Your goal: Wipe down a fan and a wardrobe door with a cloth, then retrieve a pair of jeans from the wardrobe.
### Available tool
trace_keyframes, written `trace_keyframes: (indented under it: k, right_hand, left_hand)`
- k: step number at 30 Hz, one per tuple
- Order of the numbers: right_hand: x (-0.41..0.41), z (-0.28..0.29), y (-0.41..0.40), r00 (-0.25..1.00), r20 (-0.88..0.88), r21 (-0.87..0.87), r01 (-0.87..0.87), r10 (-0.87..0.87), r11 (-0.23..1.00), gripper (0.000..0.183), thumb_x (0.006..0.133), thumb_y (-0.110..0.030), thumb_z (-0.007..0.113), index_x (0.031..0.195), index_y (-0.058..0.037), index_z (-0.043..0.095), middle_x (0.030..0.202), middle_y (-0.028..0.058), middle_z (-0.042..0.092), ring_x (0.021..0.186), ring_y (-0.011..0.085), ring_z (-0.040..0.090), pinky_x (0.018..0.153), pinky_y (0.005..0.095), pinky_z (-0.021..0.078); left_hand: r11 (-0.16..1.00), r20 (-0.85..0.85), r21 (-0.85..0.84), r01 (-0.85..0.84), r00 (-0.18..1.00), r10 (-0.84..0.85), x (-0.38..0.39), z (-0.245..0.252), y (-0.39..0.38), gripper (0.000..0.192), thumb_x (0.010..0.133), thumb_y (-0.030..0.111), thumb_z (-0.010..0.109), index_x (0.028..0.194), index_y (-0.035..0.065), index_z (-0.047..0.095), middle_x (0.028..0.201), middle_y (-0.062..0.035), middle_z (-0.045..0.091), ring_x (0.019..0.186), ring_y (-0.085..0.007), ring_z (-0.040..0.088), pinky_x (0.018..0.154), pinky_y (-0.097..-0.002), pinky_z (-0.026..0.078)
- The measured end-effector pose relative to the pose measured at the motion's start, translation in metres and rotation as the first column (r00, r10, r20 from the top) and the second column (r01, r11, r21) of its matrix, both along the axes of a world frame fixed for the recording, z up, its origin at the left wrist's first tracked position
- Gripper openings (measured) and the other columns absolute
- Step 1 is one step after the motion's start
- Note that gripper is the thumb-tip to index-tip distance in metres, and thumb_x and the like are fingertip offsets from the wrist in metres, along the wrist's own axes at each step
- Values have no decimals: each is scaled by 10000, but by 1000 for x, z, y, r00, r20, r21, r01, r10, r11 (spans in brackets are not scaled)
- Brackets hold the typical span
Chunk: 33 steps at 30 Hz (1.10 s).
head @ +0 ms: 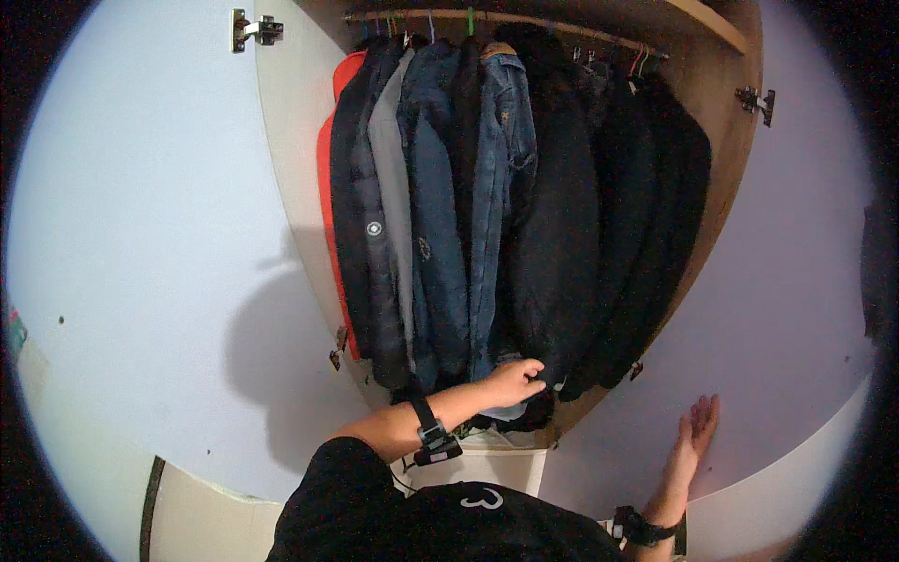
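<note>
Jackets and coats hang close together on a rail (435, 14) inside the wardrobe. My left hand (516, 383) reaches across to the lower hems, its fingers apart and bent, beside a black coat (558, 281) and just right of a denim jacket (488, 232). Whether it touches the coat cannot be told. Further left hang a blue jacket (439, 246), a grey garment (390, 154), a dark padded jacket (365, 211) and a red garment (324, 183). Low on the right, my right hand (699, 425) holds nothing, palm turned up beside the right door. Both forearms wear strapped devices.
The left wardrobe door (154, 211) and the right door (793, 267) stand open on metal hinges. A wooden shelf (706, 24) lies above the rail. Below the clothes are folded fabrics (506, 414) and a white panel (484, 471).
</note>
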State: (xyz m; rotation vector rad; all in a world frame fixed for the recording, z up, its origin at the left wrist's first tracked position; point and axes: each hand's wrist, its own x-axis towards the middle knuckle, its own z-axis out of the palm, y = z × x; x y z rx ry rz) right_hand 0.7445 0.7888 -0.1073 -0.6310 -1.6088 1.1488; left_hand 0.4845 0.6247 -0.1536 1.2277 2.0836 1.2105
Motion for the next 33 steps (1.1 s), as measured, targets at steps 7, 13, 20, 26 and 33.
trace_keyframes:
  k: [7, 13, 20, 26, 33]
  right_hand:
    - [-21, 32, 2, 984, -154, -62, 81, -90, 995, 663, 730, -74, 460, 1290, -106, 108, 1316, 182, 154, 1224, 285, 144, 962, 404, 145]
    - [-19, 27, 14, 966, -255, -115, 22, -51, 993, 602, 755, -110, 464, 1278, -115, 167, 1284, 170, 206, 1207, 276, 173, 965, 369, 159]
    - [-30, 30, 16, 962, -268, -93, 23, -48, 995, 599, 761, -82, 474, 1277, -84, 169, 1309, 148, 182, 1218, 256, 147, 969, 354, 150]
    - [-48, 45, 33, 968, -234, -82, 72, -90, 994, 535, 778, -120, 466, 1258, -72, 236, 1302, 120, 215, 1210, 237, 179, 970, 347, 169]
    - [-112, 139, -3, 908, -365, -3, -221, 204, 975, 387, 821, -226, 436, 1148, -21, 396, 1182, 118, 394, 1093, 221, 372, 898, 335, 296]
  left_hand:
    - [967, -53, 238, -96, 992, 112, 6, 34, -17, 234, 753, 136, 564, 956, 23, 537, 855, -68, 584, 733, -137, 547, 660, -267, 439]
    - [958, -106, 224, -179, 973, 206, 27, 38, -17, 222, 754, 117, 550, 952, 19, 529, 863, -103, 578, 784, -171, 552, 685, -255, 431]
    - [916, -246, 316, -246, 911, 329, 32, 57, -25, 272, 745, 103, 562, 1010, 66, 515, 909, -84, 550, 779, -143, 525, 634, -253, 437]
    - [765, -270, 585, -270, 824, 498, -26, 121, -36, 337, 733, 36, 550, 1060, 49, 471, 1025, -94, 503, 929, -176, 484, 688, -262, 431]
    - [674, -221, 680, -289, 795, 565, -100, 182, -46, 511, 734, 69, 562, 1181, 48, 315, 1171, -147, 395, 1076, -248, 397, 820, -326, 376]
